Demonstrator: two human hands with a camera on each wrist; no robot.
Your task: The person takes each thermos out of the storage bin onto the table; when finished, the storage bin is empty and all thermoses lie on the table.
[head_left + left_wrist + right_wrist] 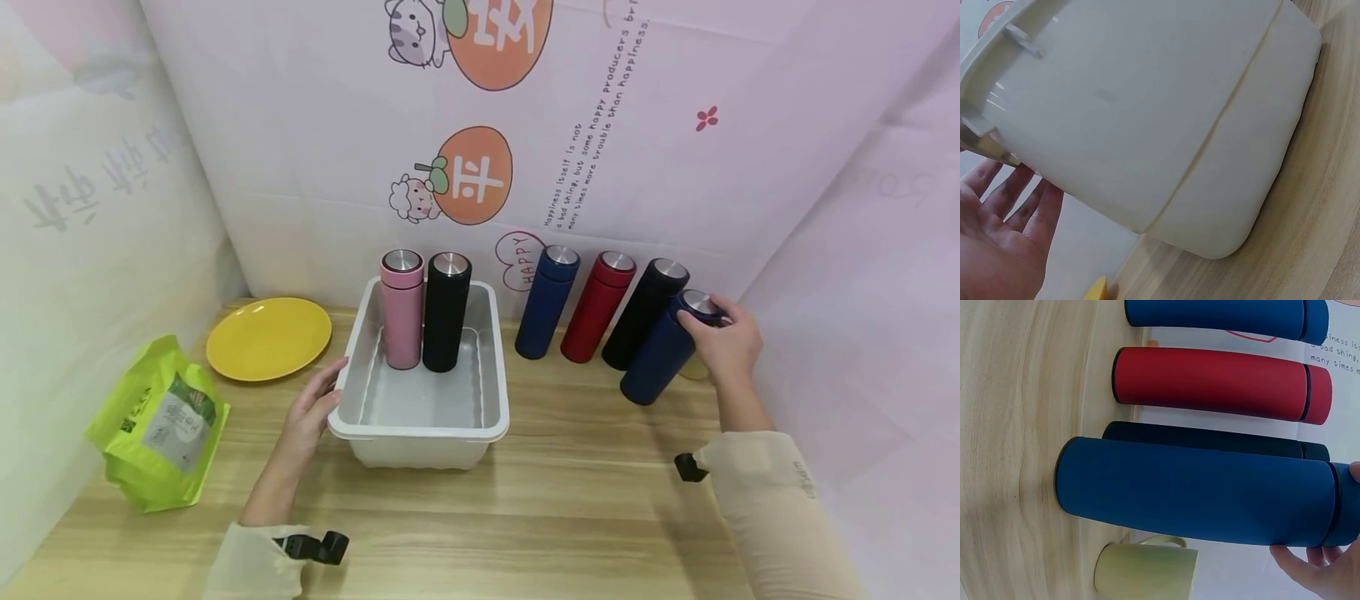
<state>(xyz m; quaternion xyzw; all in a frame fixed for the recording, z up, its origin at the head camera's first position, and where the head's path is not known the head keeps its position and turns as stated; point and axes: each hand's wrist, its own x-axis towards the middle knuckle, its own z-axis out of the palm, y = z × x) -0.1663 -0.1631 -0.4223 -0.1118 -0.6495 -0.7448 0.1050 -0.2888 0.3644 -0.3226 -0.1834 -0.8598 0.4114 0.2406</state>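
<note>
My right hand (pixel 727 342) grips a dark blue thermos (pixel 658 354) around its lid, thumb on one side and fingers on the other. In the right wrist view this thermos (pixel 1197 490) overlaps a black thermos (pixel 1210 437) behind it. My left hand (pixel 310 412) touches the left rim of a white plastic basin (pixel 420 433). The left wrist view shows its fingers (pixel 1041 212) fairly straight, tips against the basin wall under the rim. Inside the basin a pink thermos (pixel 403 325) and a black thermos (pixel 447 321) stand upright side by side.
Right of the basin, a blue thermos (pixel 546 308), a red thermos (pixel 596 312) and the other black one stand in a row by the back sheet. A pale yellow mug (pixel 1147 572) is behind the held thermos. At left are a yellow plate (pixel 268 337) and a green bag (pixel 165 429).
</note>
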